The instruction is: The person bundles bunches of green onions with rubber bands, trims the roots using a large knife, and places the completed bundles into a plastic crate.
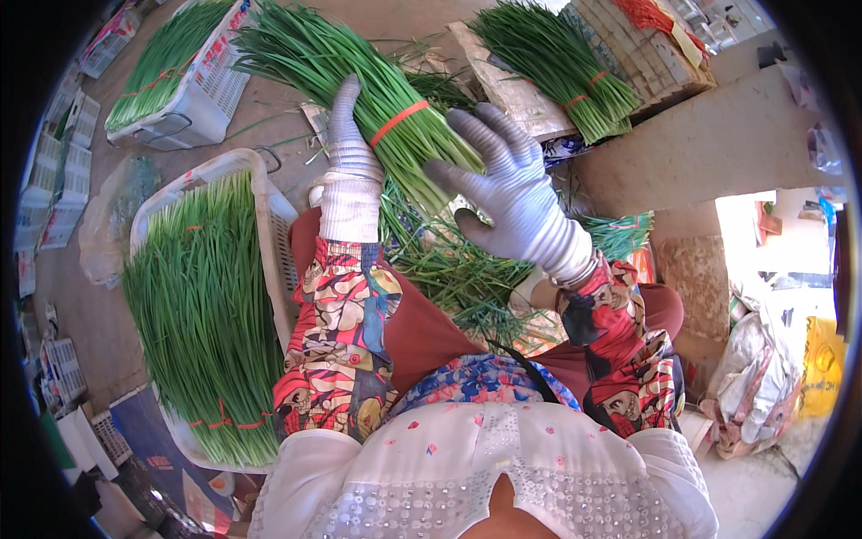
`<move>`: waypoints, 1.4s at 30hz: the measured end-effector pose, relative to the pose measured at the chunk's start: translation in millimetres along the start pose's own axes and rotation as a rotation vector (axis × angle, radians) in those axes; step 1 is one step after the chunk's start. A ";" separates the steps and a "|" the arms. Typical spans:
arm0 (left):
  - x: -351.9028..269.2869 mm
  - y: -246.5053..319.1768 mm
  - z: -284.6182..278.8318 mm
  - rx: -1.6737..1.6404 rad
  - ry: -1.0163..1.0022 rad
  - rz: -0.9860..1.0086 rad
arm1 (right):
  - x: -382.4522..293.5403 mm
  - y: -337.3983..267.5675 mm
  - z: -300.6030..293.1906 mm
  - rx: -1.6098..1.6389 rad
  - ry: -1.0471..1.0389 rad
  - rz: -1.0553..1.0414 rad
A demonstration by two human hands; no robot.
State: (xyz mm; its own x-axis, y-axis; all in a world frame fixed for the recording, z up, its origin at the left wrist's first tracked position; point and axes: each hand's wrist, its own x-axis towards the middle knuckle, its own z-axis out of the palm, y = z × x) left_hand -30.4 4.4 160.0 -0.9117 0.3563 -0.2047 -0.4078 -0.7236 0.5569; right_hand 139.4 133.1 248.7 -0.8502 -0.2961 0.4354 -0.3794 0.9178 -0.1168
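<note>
A large bunch of green chives is held up before me, tied with an orange-red band. My left hand, in a grey-coated glove, grips the bunch from its left side near the band; the thumb shows and the other fingers are hidden beneath the leaves. My right hand, gloved too, is spread beside the pale stem ends with nothing in it. Whether its fingertips touch the stems I cannot tell. Loose chive leaves lie in a heap below, between my legs.
To my left stands a white plastic crate full of banded chives, with a second filled crate beyond it. Tied bunches lie on a board at the far right, next to a wooden stack. A smaller bunch lies past my right wrist.
</note>
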 end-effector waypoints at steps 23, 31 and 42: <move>-4.8 10.2 6.6 -0.140 -0.061 0.144 | -10.8 -8.7 -1.0 -0.109 0.114 0.047; -6.8 13.9 10.3 -0.137 -0.076 0.165 | -3.2 -6.8 17.9 -0.290 0.259 0.151; -11.5 15.5 9.7 -0.190 -0.175 0.180 | 2.5 -10.1 29.0 -0.161 0.219 0.294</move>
State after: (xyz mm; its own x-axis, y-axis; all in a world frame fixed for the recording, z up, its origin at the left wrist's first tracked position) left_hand -25.7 -5.1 178.8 -0.9544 0.2965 0.0341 -0.2576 -0.8761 0.4076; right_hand 130.6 115.4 225.1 -0.8095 0.0331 0.5862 -0.0543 0.9899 -0.1308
